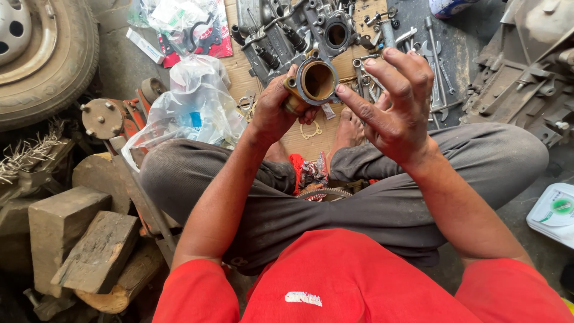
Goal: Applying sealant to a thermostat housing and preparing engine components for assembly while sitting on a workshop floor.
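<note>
- Left hand [272,113]: grip closed around a brass pipe fitting [314,82], held up above the crossed legs [335,197].
- Right hand [397,107]: grip wide, fingers spread, one fingertip [339,88] touching the fitting's rim.
- Wrenches [433,66]: on the floor beyond the fitting.

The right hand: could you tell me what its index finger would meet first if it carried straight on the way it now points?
The right hand has its index fingertip at the rim of the brass-coloured tube held in the left hand, and it seems to touch it already. Going straight on, it would press that rim first, though depth is hard to judge.
</note>
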